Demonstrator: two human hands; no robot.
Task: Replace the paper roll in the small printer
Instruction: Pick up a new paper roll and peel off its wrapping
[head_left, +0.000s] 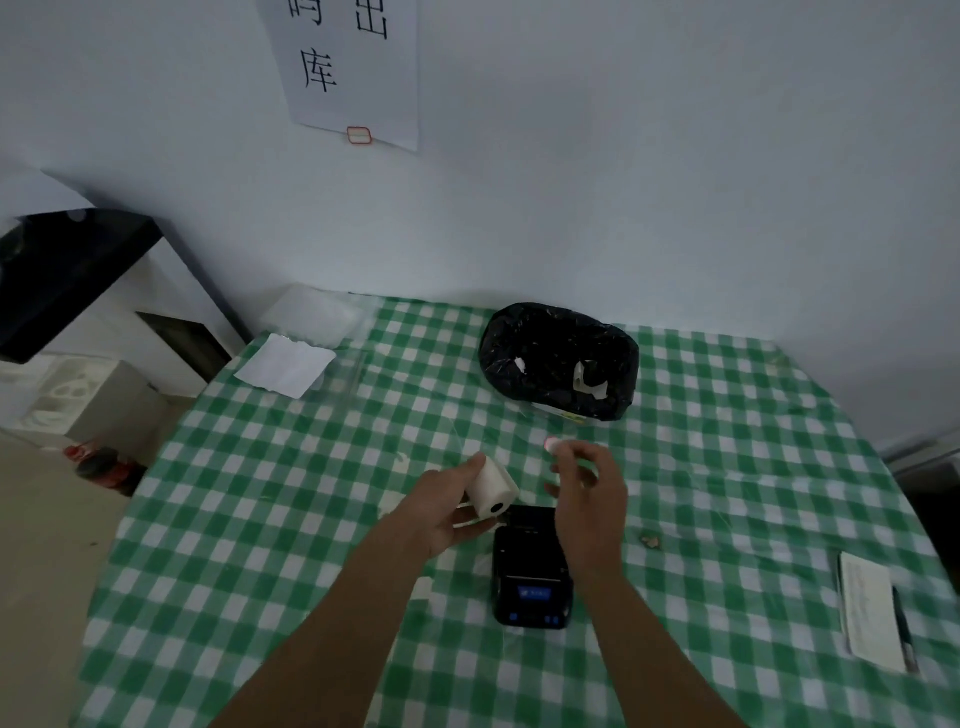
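A small black printer (531, 571) with a lit blue screen lies on the green checked tablecloth (260, 519), between my forearms. My left hand (447, 504) holds a white paper roll (493, 486) just left of and above the printer's far end, its dark core hole facing me. My right hand (584, 488) hovers over the printer's far end and pinches a small pale, pinkish scrap (551, 443) at its fingertips. What the scrap is I cannot tell.
A bin lined with a black bag (558, 358), paper scraps inside, stands beyond the hands. A white sheet (285, 369) and a clear plastic tray (314, 314) lie far left. A paper slip (870, 608) with a pen (904, 629) lies near the right edge.
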